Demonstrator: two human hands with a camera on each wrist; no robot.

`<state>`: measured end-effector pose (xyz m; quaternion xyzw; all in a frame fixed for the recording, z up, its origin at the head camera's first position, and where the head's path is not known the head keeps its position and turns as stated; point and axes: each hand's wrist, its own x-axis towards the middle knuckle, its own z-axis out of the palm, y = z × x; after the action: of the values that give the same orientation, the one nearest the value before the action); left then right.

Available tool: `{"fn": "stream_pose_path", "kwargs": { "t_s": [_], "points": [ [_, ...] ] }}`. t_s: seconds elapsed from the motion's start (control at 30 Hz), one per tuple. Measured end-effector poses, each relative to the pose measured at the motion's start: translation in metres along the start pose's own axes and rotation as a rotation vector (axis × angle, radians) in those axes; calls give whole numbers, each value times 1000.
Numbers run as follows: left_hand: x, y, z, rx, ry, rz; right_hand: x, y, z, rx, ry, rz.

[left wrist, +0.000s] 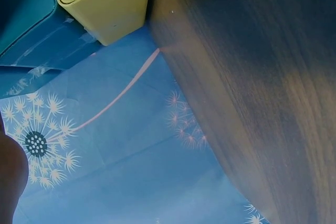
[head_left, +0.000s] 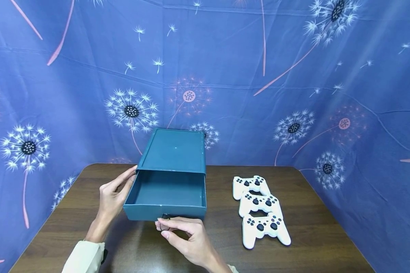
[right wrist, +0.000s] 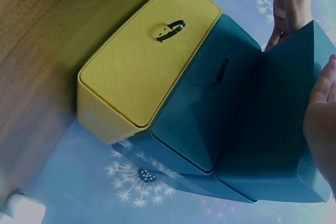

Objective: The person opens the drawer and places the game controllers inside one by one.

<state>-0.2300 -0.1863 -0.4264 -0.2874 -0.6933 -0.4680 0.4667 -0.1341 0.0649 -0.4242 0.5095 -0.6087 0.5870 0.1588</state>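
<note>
A teal drawer unit [head_left: 177, 149] stands on the table with its top drawer [head_left: 171, 189] pulled out; the inside of that drawer holds nothing visible. My right hand [head_left: 196, 242] is at the drawer's front, thumb and fingers pinching its small dark ring handle [head_left: 164, 226]. On the other side, my left hand [head_left: 111, 197] rests its fingertips against the unit's left side, close to the front edge. The right wrist view shows a closed teal drawer [right wrist: 197, 93] and a yellow drawer [right wrist: 152, 56] below it, each with a black handle.
Three white game controllers [head_left: 266, 229] lie in a column on the wooden table [head_left: 307, 227], right of the unit. A blue cloth with dandelion prints [head_left: 225, 57] hangs behind and at the sides of the table.
</note>
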Motion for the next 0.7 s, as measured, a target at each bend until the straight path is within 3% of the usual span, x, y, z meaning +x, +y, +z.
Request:
{"fn": "stream_pose_path", "kwargs": {
  "t_s": [0.43, 0.7],
  "points": [
    [3, 11, 1, -8, 10, 10, -1, -9, 1, 11, 4, -8],
    [2, 5, 1, 8, 21, 6, -5, -5, 0, 6, 6, -22]
  ]
}}
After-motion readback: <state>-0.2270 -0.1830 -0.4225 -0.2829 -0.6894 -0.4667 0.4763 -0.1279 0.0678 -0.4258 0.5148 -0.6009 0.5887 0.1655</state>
